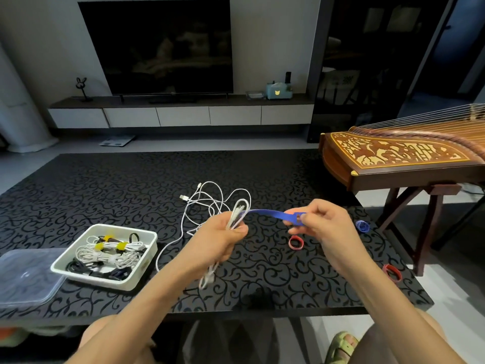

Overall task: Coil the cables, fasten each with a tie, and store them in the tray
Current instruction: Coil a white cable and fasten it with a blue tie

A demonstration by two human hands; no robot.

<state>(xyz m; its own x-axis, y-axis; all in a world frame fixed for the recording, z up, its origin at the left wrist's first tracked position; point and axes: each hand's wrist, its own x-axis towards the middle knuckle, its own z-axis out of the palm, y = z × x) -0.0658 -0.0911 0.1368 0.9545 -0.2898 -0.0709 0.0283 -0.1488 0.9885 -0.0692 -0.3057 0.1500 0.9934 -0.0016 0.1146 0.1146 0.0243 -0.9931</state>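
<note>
**Above the counter, a blue tie stretched from a white bundle**

Over the dark patterned counter (105, 185), the left hand (225, 240) grips a folded white cable bundle (239, 210), its loops showing above the fist and hanging below it; the right hand (322, 222) pinches the slotted end of a blue tie (273, 214), which runs taut to the bundle. Behind the hands a loose white cable (207, 198) lies in tangled loops on the counter; whether it joins the bundle cannot be told. To the left stands the white tray (105, 281), holding coiled white cables with yellow ties and some black ones; a clear lid (26, 277) lies just beside it. Near the right hand a red tie (296, 243) and a rolled blue tie (362, 226) rest on the counter; a second red tie (392, 273) lies at the right edge.
</note>
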